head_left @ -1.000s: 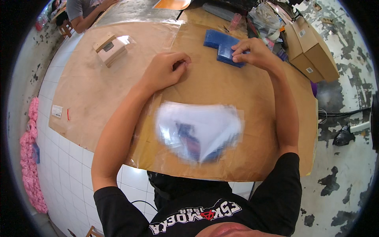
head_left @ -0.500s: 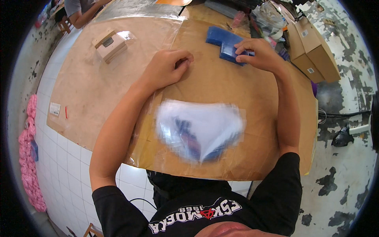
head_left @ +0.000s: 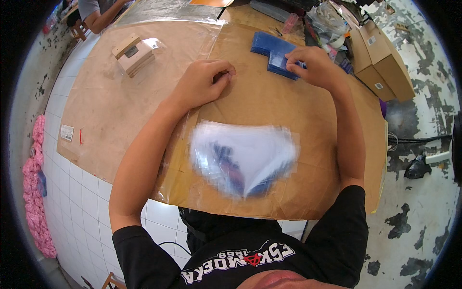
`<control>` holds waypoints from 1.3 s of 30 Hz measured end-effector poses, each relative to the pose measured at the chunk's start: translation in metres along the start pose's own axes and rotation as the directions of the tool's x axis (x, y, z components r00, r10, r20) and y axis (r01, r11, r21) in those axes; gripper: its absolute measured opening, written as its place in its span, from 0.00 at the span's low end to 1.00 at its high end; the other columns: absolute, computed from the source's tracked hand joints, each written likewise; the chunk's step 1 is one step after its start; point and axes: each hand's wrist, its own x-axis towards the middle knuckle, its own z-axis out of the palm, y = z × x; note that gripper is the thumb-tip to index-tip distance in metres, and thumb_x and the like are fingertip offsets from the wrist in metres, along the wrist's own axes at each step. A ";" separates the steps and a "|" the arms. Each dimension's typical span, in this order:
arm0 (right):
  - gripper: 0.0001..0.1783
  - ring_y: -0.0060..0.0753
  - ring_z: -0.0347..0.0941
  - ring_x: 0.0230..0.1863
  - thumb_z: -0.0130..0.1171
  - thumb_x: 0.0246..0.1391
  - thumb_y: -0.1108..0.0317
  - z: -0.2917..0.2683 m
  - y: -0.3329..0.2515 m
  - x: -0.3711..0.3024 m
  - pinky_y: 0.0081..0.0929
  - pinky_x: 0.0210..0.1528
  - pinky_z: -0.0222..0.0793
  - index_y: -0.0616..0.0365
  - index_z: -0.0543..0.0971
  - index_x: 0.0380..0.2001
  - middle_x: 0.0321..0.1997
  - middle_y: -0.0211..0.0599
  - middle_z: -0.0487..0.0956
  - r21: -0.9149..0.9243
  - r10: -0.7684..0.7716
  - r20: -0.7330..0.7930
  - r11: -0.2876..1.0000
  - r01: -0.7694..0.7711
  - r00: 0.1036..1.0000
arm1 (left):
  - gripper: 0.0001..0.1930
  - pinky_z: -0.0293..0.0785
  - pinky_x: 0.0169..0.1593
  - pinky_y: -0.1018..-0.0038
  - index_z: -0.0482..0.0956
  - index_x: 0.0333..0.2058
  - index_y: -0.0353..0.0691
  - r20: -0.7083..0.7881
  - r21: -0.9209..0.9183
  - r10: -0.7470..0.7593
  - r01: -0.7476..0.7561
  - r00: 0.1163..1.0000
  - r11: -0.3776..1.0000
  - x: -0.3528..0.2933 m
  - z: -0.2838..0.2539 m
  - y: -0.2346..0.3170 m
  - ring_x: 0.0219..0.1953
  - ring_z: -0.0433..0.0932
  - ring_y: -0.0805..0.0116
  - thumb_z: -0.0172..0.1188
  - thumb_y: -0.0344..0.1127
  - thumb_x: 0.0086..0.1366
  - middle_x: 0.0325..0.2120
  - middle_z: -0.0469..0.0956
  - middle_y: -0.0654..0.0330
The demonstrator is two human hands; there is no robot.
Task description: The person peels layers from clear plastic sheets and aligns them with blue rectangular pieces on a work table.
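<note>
Head cam: brown desk (head_left: 260, 103), shiny whitish sheet pile (head_left: 245, 149) near front edge, room btwn L hand (head_left: 206, 83) & blue stack (head_left: 273, 48). Stack's far R, glossy, L-shaped, layers stepped. R hand (head_left: 315, 67) over it, fingers bent, can't tell if pinching; L fingers curled, tips unclear.

Front to back across the surface (head_left: 269, 103)
Spread sheets (head_left: 245, 154) lie lower centre; stacked sheets (head_left: 276, 57) upper right of centre, right hand (head_left: 314, 67) at their right end; block (head_left: 136, 58) upper left, left hand (head_left: 199, 86) between block and stack.
</note>
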 end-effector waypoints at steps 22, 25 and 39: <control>0.11 0.36 0.83 0.42 0.40 0.68 0.67 0.018 0.050 0.003 0.28 0.44 0.80 0.64 0.67 0.44 0.45 0.54 0.82 0.870 0.716 0.031 0.324 -0.371 0.697 | 0.06 0.77 0.38 0.68 0.80 0.36 0.36 -0.008 -0.014 0.011 -0.011 1.000 1.000 0.000 0.000 0.000 0.32 0.82 0.56 0.59 0.27 0.60 0.31 0.81 0.50; 0.12 0.38 0.82 0.43 0.40 0.67 0.67 0.017 0.061 -0.005 0.29 0.47 0.80 0.67 0.67 0.44 0.48 0.56 0.81 0.932 0.731 0.125 0.146 -0.332 0.671 | 0.05 0.77 0.38 0.69 0.80 0.36 0.36 -0.010 -0.005 0.024 -0.024 1.000 1.000 -0.002 0.001 -0.001 0.32 0.82 0.56 0.60 0.26 0.60 0.30 0.81 0.50; 0.15 0.35 0.81 0.46 0.42 0.70 0.63 0.014 0.043 0.000 0.27 0.47 0.77 0.64 0.68 0.50 0.49 0.50 0.82 0.885 0.748 0.002 0.308 -0.350 0.664 | 0.05 0.76 0.37 0.68 0.80 0.36 0.36 0.023 0.003 -0.056 0.056 0.998 0.998 0.000 0.000 0.002 0.31 0.82 0.57 0.60 0.28 0.60 0.29 0.81 0.50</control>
